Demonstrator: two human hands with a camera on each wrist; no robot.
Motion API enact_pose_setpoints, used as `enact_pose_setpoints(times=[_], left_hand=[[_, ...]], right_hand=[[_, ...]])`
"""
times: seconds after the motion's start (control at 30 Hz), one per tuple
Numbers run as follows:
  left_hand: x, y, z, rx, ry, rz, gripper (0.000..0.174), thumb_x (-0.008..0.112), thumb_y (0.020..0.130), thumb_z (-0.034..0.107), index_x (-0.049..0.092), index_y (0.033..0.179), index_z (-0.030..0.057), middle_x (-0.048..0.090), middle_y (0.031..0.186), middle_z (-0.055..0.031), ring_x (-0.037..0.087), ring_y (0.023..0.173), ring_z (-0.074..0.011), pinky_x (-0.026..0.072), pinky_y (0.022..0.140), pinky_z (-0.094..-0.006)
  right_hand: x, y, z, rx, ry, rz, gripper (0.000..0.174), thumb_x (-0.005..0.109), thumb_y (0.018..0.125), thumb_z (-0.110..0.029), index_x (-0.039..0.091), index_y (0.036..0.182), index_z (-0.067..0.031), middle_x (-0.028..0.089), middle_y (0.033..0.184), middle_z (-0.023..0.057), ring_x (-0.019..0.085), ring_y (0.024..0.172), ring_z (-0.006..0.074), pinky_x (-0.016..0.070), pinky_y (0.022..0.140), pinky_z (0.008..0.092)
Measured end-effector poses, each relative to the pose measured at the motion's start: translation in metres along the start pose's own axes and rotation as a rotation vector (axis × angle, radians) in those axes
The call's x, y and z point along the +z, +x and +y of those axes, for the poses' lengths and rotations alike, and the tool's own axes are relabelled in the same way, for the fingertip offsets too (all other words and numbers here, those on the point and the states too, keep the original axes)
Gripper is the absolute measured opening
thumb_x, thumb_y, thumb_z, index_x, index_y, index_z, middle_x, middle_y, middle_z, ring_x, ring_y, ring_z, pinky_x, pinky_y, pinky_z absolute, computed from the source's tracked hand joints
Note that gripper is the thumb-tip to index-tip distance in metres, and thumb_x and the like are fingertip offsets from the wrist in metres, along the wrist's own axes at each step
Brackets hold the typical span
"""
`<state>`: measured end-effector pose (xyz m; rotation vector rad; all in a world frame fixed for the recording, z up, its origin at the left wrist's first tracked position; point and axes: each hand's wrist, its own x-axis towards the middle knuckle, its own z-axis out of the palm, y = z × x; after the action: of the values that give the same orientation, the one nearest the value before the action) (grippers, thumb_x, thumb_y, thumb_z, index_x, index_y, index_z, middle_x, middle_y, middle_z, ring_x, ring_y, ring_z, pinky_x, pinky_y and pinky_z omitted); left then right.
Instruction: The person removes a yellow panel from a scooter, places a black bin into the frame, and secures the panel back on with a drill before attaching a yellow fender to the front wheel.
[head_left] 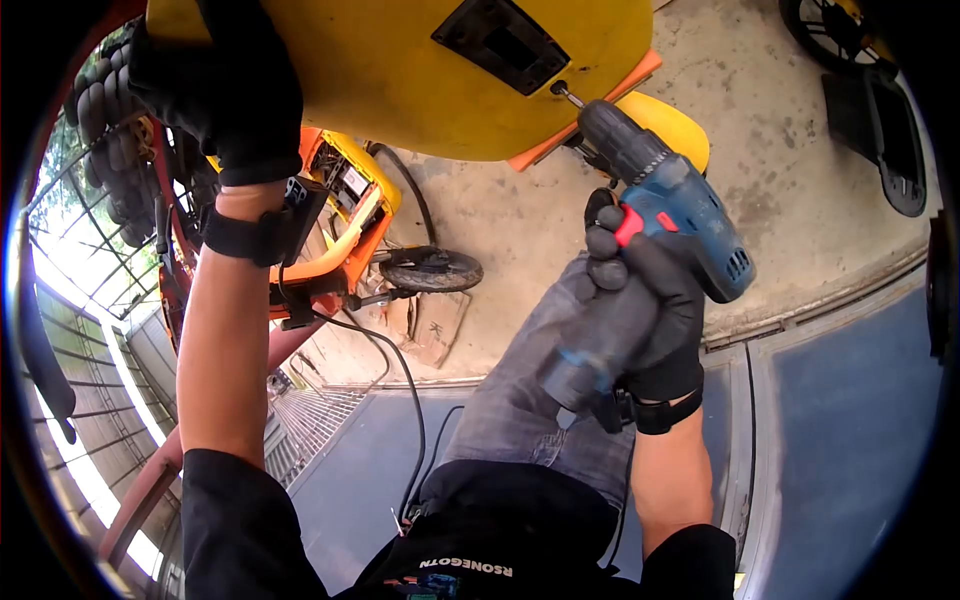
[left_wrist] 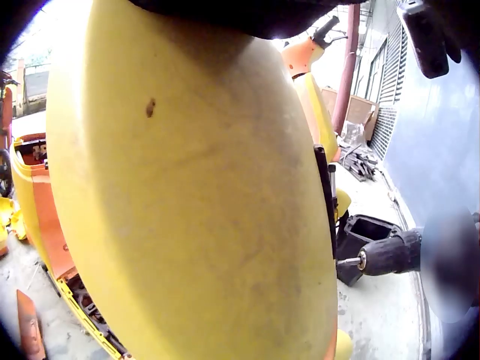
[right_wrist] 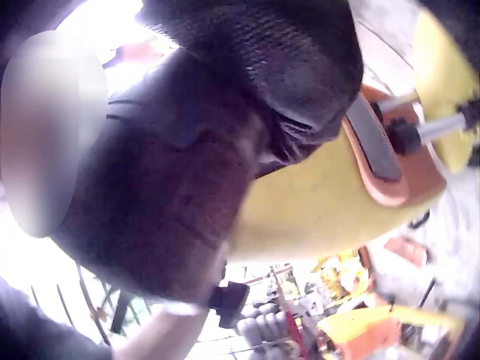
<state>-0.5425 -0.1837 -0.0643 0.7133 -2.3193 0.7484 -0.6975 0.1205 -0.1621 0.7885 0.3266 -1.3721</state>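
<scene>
The blue cordless drill [head_left: 690,225] is gripped in the closed fingers [head_left: 604,246] of the gloved right hand [head_left: 640,320], so that its bit [head_left: 568,94] is set against the yellow panel [head_left: 380,90], just beside the panel's black recess [head_left: 500,40]. The panel is steadied at its opposite edge by the left hand [head_left: 225,90], with the fingers curled over it. No brand is legible on the drill.

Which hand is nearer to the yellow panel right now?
Left. The left hand grips the yellow panel at its edge. The right hand holds the blue drill away from the panel; only the bit reaches it, beside the black recess.
</scene>
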Motion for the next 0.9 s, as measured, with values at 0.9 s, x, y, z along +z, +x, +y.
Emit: enact_pose_setpoints(times=[0.9], left_hand=[[0.001, 0.002, 0.007, -0.150, -0.101, 0.000, 0.037, 0.067, 0.086, 0.035, 0.053, 0.089, 0.0007, 0.057, 0.077, -0.0109, 0.056, 0.070, -0.0235, 0.0429, 0.064, -0.0364]], right_hand=[[0.010, -0.003, 0.010, -0.176, -0.244, 0.089, 0.028, 0.062, 0.082, -0.003, 0.051, 0.108, -0.0027, 0.056, 0.088, 0.0075, 0.058, 0.067, 0.0149, 0.0508, 0.065, 0.0287]])
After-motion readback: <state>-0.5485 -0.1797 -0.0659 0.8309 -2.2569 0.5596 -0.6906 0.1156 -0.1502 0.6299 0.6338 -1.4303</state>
